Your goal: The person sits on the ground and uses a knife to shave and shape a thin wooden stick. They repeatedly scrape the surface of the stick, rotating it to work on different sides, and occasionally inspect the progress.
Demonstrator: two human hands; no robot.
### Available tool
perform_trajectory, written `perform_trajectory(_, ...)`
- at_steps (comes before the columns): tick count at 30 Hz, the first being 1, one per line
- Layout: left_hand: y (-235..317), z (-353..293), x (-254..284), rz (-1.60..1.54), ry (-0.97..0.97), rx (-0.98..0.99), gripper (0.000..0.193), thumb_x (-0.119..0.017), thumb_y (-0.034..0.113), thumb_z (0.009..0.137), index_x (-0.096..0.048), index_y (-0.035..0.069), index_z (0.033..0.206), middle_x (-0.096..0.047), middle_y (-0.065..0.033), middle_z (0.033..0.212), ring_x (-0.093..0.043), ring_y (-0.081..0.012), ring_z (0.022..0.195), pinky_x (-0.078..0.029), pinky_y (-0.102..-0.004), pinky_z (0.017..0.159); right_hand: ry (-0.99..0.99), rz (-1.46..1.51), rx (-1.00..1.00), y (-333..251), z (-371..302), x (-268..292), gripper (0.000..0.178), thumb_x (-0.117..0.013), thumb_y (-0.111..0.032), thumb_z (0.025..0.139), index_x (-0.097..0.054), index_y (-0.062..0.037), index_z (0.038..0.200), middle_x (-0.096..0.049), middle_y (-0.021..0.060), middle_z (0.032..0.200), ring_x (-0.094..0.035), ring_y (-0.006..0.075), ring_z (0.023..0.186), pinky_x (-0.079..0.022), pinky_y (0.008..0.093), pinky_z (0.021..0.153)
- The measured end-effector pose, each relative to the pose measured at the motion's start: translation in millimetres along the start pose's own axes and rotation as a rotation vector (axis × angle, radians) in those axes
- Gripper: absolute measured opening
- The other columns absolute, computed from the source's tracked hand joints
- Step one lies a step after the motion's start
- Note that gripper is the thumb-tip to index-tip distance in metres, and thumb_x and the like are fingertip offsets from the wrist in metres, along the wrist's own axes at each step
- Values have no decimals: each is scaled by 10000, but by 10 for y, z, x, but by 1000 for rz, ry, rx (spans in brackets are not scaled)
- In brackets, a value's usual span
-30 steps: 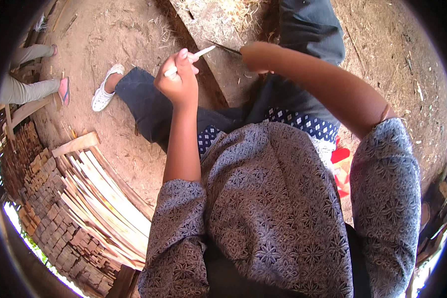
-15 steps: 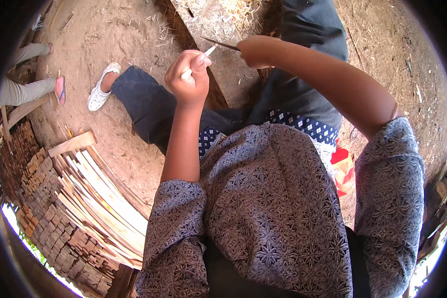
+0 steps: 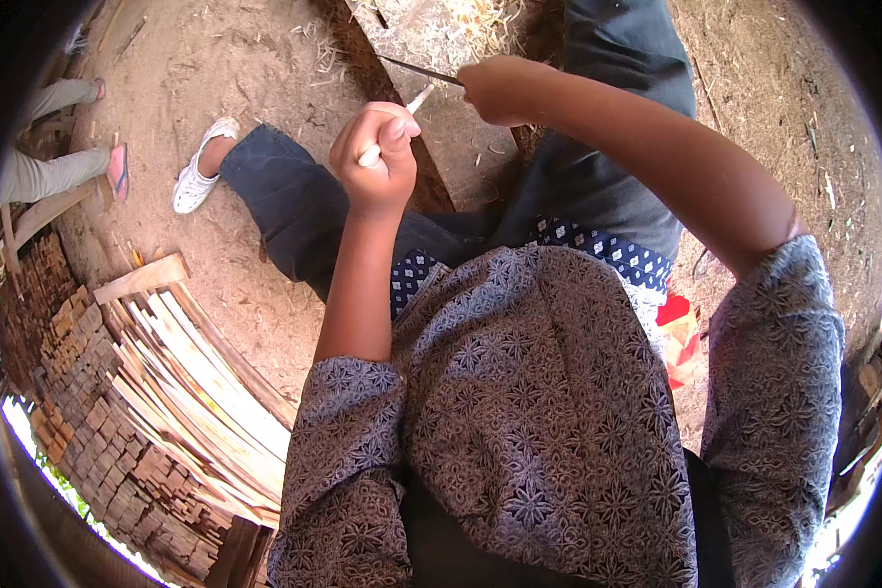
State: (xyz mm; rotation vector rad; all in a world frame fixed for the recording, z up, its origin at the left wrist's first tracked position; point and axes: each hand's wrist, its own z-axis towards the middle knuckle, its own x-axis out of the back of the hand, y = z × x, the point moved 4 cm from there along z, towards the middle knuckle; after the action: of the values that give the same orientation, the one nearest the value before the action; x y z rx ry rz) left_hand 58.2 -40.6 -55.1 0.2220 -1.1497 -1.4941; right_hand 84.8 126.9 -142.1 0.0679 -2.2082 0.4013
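Note:
My left hand [image 3: 374, 157] is closed in a fist around a thin pale wooden stick [image 3: 421, 97]. One end pokes out past the thumb toward the far right, and a blunt white end shows between the curled fingers. To its right and farther off, my right hand [image 3: 500, 90] grips a knife; its handle is hidden in the fist. The narrow dark knife blade [image 3: 416, 69] points left, beyond the stick's tip and apart from it. Both hands are held over a worn wooden plank [image 3: 475, 162] between my legs.
Curled wood shavings [image 3: 485, 24] lie at the plank's far end. At the lower left are a bundle of long pale wood strips [image 3: 206, 382] and stacked short blocks [image 3: 108, 441]. Another person's legs [image 3: 64, 176] show at the far left. A red thing [image 3: 678, 338] lies by my right hip.
My right hand has shifted slightly away and left, taking the knife blade farther beyond the stick's tip. My left hand, still around the stick, has barely moved.

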Motion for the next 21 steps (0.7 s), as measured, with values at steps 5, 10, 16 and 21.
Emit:
perform_trajectory(5, 38, 7, 1, 7, -17, -28, 547, -414, 416, 1087, -543, 26, 727, -656, -63, 700, -548, -116, 543, -425, -268, 526, 48, 73, -85, -72, -223, 41, 252, -636, -115, 900, -621, 33, 1104, -714, 208, 992, -717, 379, 936, -559, 459, 798)
perform_trajectory(10, 21, 44, 12, -13, -6, -6, 513, -420, 400, 1087, -525, 25, 754, -651, -71, 697, -545, -121, 550, -425, -270, 531, -174, -245, 83, 46, 14, -124, 229, -620, -136, 932, -610, 32, 1088, -716, 196, 969, -712, 387, 924, -556, 466, 779)
perform_trajectory(16, -15, -6, -2, -68, -20, -39, 453, -424, 368, 1089, -496, 26, 800, -640, -80, 696, -563, -132, 580, -433, -268, 547, 142, 136, -51, -76, -234, 219, 223, -624, -167, 950, -611, 19, 1072, -711, 206, 962, -706, 399, 920, -548, 480, 764)
perform_trajectory(21, 53, 70, -9, -56, -43, -17, 434, -427, 350, 1089, -493, 22, 813, -637, -83, 695, -584, -139, 602, -447, -276, 562, 20, -69, -13, -13, -127, -115, 283, -673, -125, 866, -626, 34, 1095, -707, 188, 955, -721, 365, 904, -561, 448, 778)
